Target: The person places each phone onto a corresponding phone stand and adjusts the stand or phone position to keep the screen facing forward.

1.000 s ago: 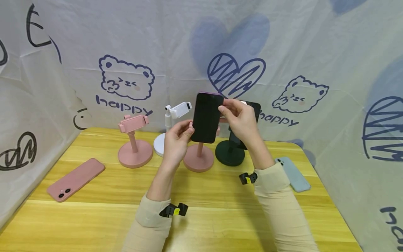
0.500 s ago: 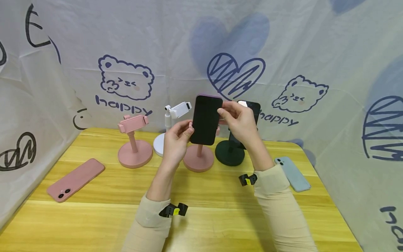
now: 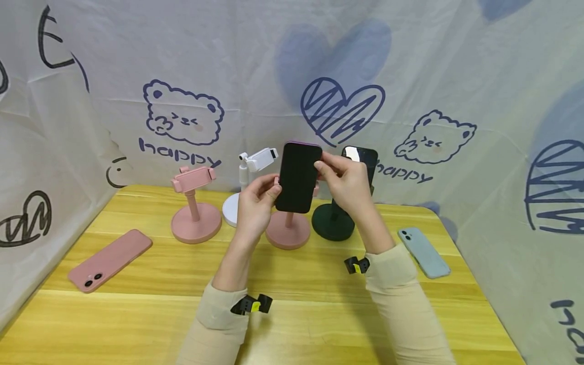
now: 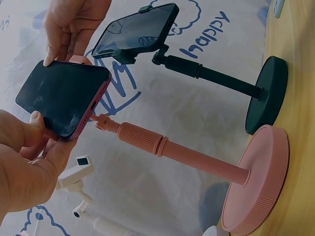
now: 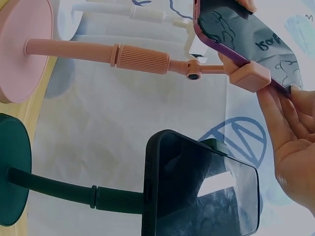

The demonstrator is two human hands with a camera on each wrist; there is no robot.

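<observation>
A dark-screened smartphone with a purple edge stands upright in front of the clamp of a pink phone stand. My right hand pinches its upper right edge, thumb in front and fingers behind. On the opposite side my left hand grips the stand's left clamp end, its thumb lapping over the phone's edge. The right wrist view shows the pink right clamp block at the phone's side, just below my right fingers. Most of the clamp is hidden behind the phone.
Right of it, a dark green stand bears another black phone. A white stand and a second pink stand are at left. A pink phone and a light blue phone lie on the wooden table.
The phone has slid down a little in front of the pink stand, and my right hand has come down with it. My left hand keeps its place.
</observation>
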